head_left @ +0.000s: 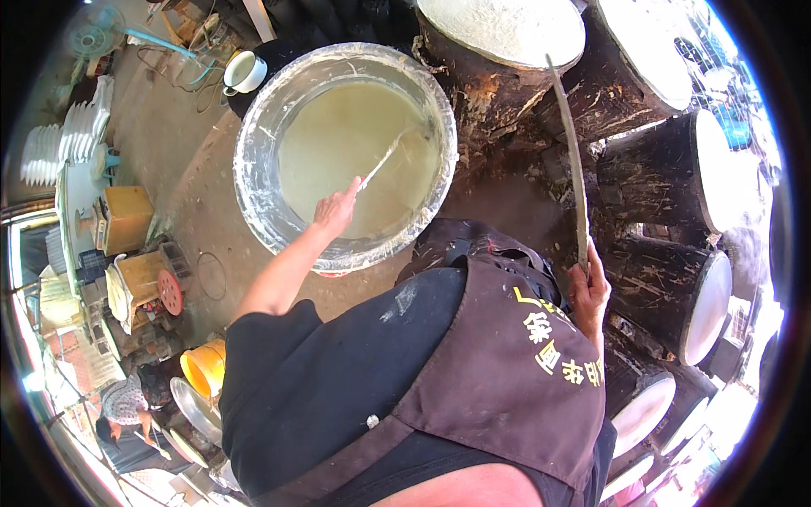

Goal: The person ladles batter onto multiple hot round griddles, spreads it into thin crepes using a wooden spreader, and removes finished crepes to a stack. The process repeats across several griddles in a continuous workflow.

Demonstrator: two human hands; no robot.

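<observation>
My left hand (pixel 336 211) is closed round the end of a thin stick (pixel 389 155) coated in white. The stick slants into pale, cloudy liquid (pixel 338 144) inside a large round metal basin (pixel 253 182), whose rim and wall are smeared white. Its far end dips into the liquid near the right wall. My right hand (pixel 590 287), on the right side of my body, grips the lower end of a long, flat, narrow wooden strip (pixel 571 139). The strip stands upright in the view, its tip reaching a wide, white-topped drum at the back.
Several dark, round drums with pale tops, one of them (pixel 650 177), curve along the right. A white enamel mug (pixel 245 72) sits behind the basin's left. At left are a yellow bucket (pixel 204 367), a wooden box (pixel 128 220) and a fan (pixel 95 32). Another person (pixel 123 404) works at lower left.
</observation>
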